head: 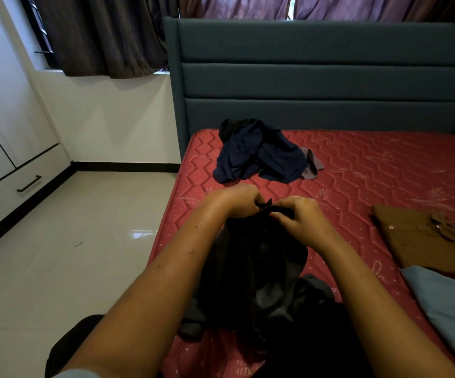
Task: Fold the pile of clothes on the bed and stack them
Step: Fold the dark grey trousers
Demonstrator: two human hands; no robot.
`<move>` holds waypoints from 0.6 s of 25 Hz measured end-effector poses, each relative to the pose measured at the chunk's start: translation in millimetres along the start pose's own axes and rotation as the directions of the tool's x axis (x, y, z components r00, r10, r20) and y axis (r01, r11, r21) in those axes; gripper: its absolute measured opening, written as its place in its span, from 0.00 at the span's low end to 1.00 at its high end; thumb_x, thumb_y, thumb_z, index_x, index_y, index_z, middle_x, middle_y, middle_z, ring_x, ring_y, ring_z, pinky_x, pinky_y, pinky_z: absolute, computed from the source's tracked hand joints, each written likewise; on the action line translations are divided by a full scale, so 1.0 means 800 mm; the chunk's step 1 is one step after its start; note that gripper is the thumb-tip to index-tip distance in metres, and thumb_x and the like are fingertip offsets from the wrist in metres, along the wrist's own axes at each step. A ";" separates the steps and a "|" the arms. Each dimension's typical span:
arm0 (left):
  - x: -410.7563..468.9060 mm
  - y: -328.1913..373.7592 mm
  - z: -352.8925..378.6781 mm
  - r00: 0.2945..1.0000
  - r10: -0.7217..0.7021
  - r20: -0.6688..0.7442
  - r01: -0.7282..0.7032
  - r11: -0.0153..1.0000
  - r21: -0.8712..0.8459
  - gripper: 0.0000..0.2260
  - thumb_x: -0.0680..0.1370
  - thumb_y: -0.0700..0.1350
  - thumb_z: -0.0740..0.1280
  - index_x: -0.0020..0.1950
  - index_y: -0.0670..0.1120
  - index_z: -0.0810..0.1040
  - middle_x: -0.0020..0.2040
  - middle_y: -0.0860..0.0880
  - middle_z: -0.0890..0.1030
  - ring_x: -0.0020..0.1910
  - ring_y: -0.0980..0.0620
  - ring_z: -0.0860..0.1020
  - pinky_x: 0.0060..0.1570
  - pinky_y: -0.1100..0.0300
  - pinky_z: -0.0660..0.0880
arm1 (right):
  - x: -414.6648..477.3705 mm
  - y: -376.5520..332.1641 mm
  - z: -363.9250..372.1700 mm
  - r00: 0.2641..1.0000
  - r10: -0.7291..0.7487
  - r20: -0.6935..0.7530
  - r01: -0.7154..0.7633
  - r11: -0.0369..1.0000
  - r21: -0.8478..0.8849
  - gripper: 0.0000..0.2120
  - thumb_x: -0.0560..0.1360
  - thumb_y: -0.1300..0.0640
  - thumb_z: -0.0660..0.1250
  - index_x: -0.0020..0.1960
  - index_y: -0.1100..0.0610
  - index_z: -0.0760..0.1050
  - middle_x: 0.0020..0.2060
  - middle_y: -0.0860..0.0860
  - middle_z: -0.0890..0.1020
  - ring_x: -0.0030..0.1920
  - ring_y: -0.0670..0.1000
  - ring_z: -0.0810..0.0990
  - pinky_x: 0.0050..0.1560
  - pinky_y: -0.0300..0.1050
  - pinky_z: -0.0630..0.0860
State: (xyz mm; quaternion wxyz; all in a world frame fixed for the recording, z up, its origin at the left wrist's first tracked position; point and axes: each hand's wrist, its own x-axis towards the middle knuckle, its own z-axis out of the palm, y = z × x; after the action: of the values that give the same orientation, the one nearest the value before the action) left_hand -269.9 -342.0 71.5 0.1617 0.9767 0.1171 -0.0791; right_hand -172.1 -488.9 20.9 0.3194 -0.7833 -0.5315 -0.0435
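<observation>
Black fabric, this one: the garment (250, 268) is pinched at its top edge by the left hand (238, 199) and the right hand (299, 219), knuckles almost touching. It hangs down from them, long axis running back toward the person, lower end slumped on the red mattress (370, 165). Neither hand is clearly nearer. To spread it, I'd say they must part sideways. Beyond them lies the navy pile (259, 156); the folded brown shirt (422, 238) sits off right.
</observation>
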 end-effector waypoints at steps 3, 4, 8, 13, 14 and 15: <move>-0.001 -0.006 0.006 1.000 0.027 -0.004 -0.027 1.000 -0.010 0.12 0.77 0.38 0.60 0.53 0.46 0.81 0.43 0.48 0.77 0.43 0.48 0.74 0.42 0.56 0.71 | -0.002 0.006 0.000 0.999 0.037 0.039 -0.037 0.999 -0.012 0.06 0.75 0.58 0.69 0.50 0.58 0.83 0.44 0.52 0.83 0.44 0.49 0.78 0.39 0.36 0.68; -0.002 -0.008 0.005 0.999 0.036 0.000 -0.036 0.999 -0.019 0.13 0.77 0.38 0.60 0.55 0.45 0.81 0.45 0.48 0.78 0.44 0.48 0.75 0.43 0.56 0.72 | -0.001 0.008 -0.003 0.997 0.049 0.058 -0.049 0.999 -0.005 0.06 0.75 0.58 0.70 0.49 0.58 0.83 0.43 0.51 0.83 0.44 0.49 0.79 0.40 0.38 0.69; -0.003 -0.005 0.003 0.996 0.033 -0.084 -0.039 0.997 -0.068 0.11 0.78 0.39 0.61 0.55 0.44 0.81 0.43 0.48 0.76 0.40 0.53 0.72 0.32 0.65 0.66 | 0.001 0.000 -0.012 0.999 0.031 0.033 -0.034 0.996 0.086 0.01 0.72 0.59 0.73 0.43 0.55 0.82 0.35 0.45 0.80 0.37 0.45 0.77 0.36 0.29 0.68; 0.003 -0.010 0.015 0.993 0.047 -0.110 -0.055 0.997 -0.063 0.12 0.77 0.40 0.61 0.56 0.44 0.82 0.50 0.45 0.82 0.46 0.49 0.77 0.42 0.59 0.71 | -0.002 -0.011 0.000 0.997 0.073 -0.027 -0.070 0.991 0.111 0.10 0.70 0.60 0.75 0.37 0.52 0.74 0.31 0.43 0.76 0.34 0.43 0.74 0.34 0.29 0.68; 0.003 -0.011 0.016 0.993 0.053 -0.107 -0.058 0.997 -0.046 0.12 0.77 0.39 0.61 0.57 0.45 0.82 0.51 0.45 0.82 0.47 0.49 0.77 0.43 0.58 0.71 | -0.001 -0.009 0.001 0.995 0.093 -0.026 -0.090 0.990 0.107 0.09 0.70 0.60 0.75 0.38 0.52 0.75 0.31 0.44 0.77 0.34 0.44 0.75 0.34 0.29 0.68; 0.003 -0.010 0.015 0.992 0.059 -0.109 -0.062 0.998 -0.027 0.13 0.77 0.39 0.61 0.57 0.45 0.81 0.52 0.44 0.81 0.47 0.50 0.76 0.43 0.59 0.70 | 0.000 -0.007 0.002 0.994 0.106 -0.021 -0.103 0.990 0.093 0.08 0.70 0.59 0.74 0.38 0.53 0.75 0.32 0.46 0.78 0.35 0.45 0.75 0.34 0.29 0.68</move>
State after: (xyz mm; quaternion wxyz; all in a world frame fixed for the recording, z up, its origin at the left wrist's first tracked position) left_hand -271.1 -338.2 57.2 0.1721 0.9801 0.0971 -0.0195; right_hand -177.6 -486.6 22.4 0.3636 -0.7941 -0.4870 -0.0122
